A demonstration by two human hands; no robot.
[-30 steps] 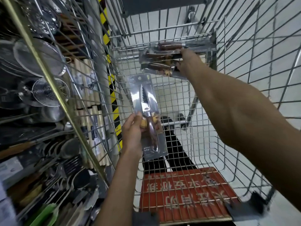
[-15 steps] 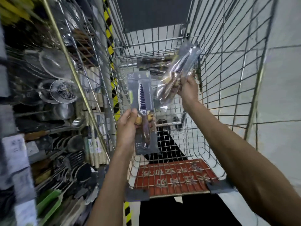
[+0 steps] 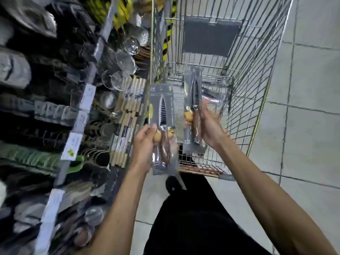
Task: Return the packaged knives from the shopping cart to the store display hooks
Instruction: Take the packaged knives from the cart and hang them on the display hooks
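My left hand [image 3: 145,144] grips a packaged knife [image 3: 161,115] by its brown handle; the dark card stands upright, the serrated blade pointing up. My right hand [image 3: 207,124] holds a second packaged knife [image 3: 193,100] upright, a little to the right and apart from the first. Both packs hang above the near end of the wire shopping cart [image 3: 257,100]. More packaged knives [image 3: 215,97] lie in the cart's basket behind my right hand, partly hidden. The display shelves [image 3: 88,100] with kitchenware are on the left, blurred; I cannot make out the hooks.
Strainers and ladles [image 3: 128,52] hang on the shelf near the cart's left side. Boxed wooden-handled utensils [image 3: 128,115] are stacked beside my left hand. White price labels [image 3: 73,144] line the shelf edge. Grey floor tiles [image 3: 303,126] lie to the right.
My right hand has lifted a knife pack out of the cart and turned it upright beside the left one. Both hands have drawn back toward me and the view has swung left toward the shelves.
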